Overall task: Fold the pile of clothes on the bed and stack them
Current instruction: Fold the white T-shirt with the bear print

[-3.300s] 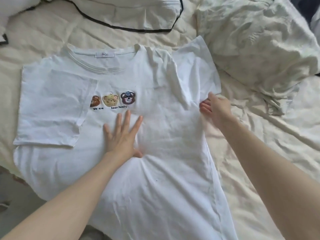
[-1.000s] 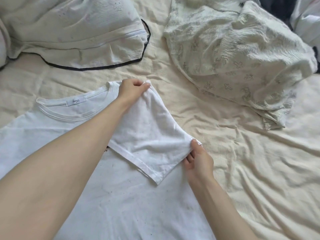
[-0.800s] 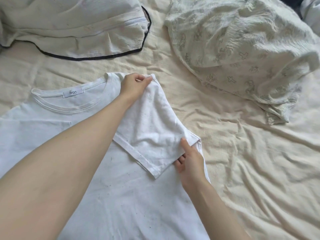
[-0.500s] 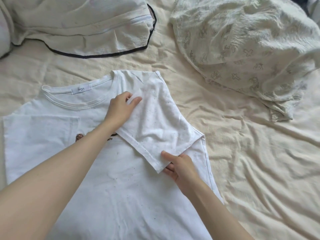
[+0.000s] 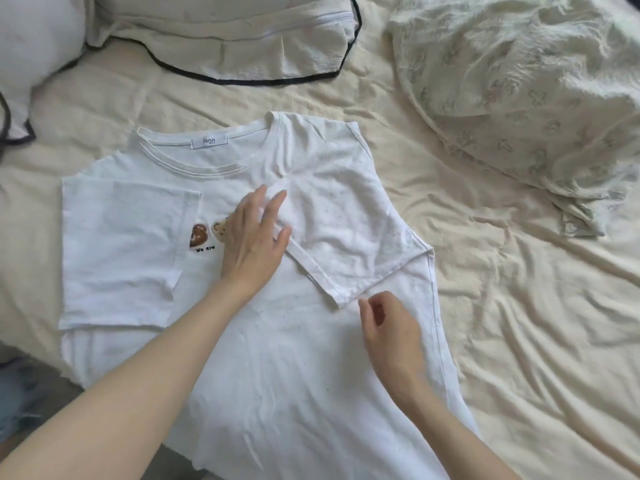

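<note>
A white T-shirt (image 5: 277,358) with a bear print lies face up on the bed, collar away from me. Both sleeves are folded inward over the chest. My left hand (image 5: 252,237) lies flat with straight fingers on the chest, at the inner edge of the folded right sleeve (image 5: 346,230), covering part of the print. My right hand (image 5: 388,330) hovers just below that sleeve's hem corner, fingers loosely curled, holding nothing.
A cream sheet (image 5: 519,323) covers the bed. A rumpled patterned quilt (image 5: 519,81) lies at the back right. A cream pillowcase with black piping (image 5: 225,36) lies at the back. The bed's near edge runs at the lower left, with blue fabric (image 5: 17,393) beyond.
Both hands have let go of the right sleeve, which now lies folded on the chest. My left hand slid down and flattened; my right hand drew back below the hem.
</note>
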